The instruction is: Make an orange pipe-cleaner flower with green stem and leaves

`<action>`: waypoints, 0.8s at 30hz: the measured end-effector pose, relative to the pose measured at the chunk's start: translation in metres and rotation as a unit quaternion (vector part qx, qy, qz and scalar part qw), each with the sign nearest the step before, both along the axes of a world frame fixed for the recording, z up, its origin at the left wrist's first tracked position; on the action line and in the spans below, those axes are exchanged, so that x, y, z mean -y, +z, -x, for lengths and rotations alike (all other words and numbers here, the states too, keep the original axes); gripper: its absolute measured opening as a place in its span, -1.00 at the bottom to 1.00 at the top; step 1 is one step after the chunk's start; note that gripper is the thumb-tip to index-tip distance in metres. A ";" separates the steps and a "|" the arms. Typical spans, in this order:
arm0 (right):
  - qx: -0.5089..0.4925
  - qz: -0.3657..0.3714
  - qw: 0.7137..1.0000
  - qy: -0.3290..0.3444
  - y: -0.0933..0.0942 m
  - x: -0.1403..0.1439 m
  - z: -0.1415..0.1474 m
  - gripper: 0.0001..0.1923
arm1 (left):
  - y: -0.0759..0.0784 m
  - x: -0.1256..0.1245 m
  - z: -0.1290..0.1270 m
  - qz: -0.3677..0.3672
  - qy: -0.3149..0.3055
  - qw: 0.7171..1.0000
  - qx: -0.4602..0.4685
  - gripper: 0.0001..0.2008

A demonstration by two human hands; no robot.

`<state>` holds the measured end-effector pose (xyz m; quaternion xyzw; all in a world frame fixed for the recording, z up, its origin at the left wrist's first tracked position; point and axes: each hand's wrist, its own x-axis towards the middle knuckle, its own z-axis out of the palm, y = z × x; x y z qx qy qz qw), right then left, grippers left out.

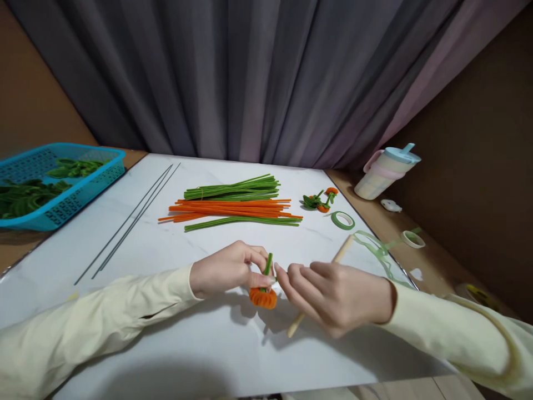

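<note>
Both hands (275,280) pinching orange coil (263,298)

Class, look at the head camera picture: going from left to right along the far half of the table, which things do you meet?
Blue basket → thin metal rods → green and orange pipe cleaners → small finished flowers → green tape roll → lidded cup.

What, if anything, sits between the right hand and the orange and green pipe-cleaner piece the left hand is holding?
Nothing visible. The left hand pinches the orange coil with green stem, and the right hand has its fingertips right beside the stem. The wooden stick runs beneath the right hand, not between.
</note>
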<state>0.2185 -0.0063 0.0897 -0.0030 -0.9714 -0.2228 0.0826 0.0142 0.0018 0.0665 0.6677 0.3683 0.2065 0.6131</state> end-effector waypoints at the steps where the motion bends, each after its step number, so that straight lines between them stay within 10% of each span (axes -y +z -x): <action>1: -0.022 0.065 0.997 -0.025 -0.003 -0.004 -0.001 -0.67 | -0.001 -0.001 0.001 -0.032 0.006 0.999 -0.015 -0.87; 4: -0.085 0.364 0.913 -0.165 -0.010 -0.014 -0.003 -0.70 | -0.005 -0.002 0.002 -0.173 0.030 0.982 -0.073 -0.87; 8: -0.038 0.738 0.633 -0.231 -0.020 -0.023 -0.004 -0.70 | -0.010 0.004 0.001 -0.347 0.011 0.932 -0.101 -0.82; 10: -0.018 0.820 0.532 -0.210 -0.025 -0.027 -0.005 -0.66 | -0.011 0.008 0.000 -0.427 -0.012 0.898 -0.103 -0.82; 13: 0.006 0.866 0.461 -0.193 -0.032 -0.029 -0.004 -0.68 | -0.013 0.014 0.001 -0.523 -0.027 0.846 -0.096 -0.81; 15: 0.005 0.853 0.482 -0.202 -0.033 -0.025 -0.002 -0.72 | -0.015 0.015 0.001 -0.545 -0.026 0.833 -0.096 -0.79; 17: -0.023 0.771 0.595 -0.225 -0.032 -0.018 0.001 -0.77 | -0.016 0.012 0.001 -0.517 -0.011 0.849 -0.107 -0.82; 21: -0.100 0.327 0.915 -0.214 -0.035 0.000 0.006 -0.79 | -0.020 0.000 0.000 -0.355 0.022 0.925 -0.133 -0.84; 24: -0.115 0.047 0.985 -0.116 -0.044 0.001 0.006 -0.72 | -0.022 -0.011 0.001 -0.228 0.010 0.965 -0.129 -0.86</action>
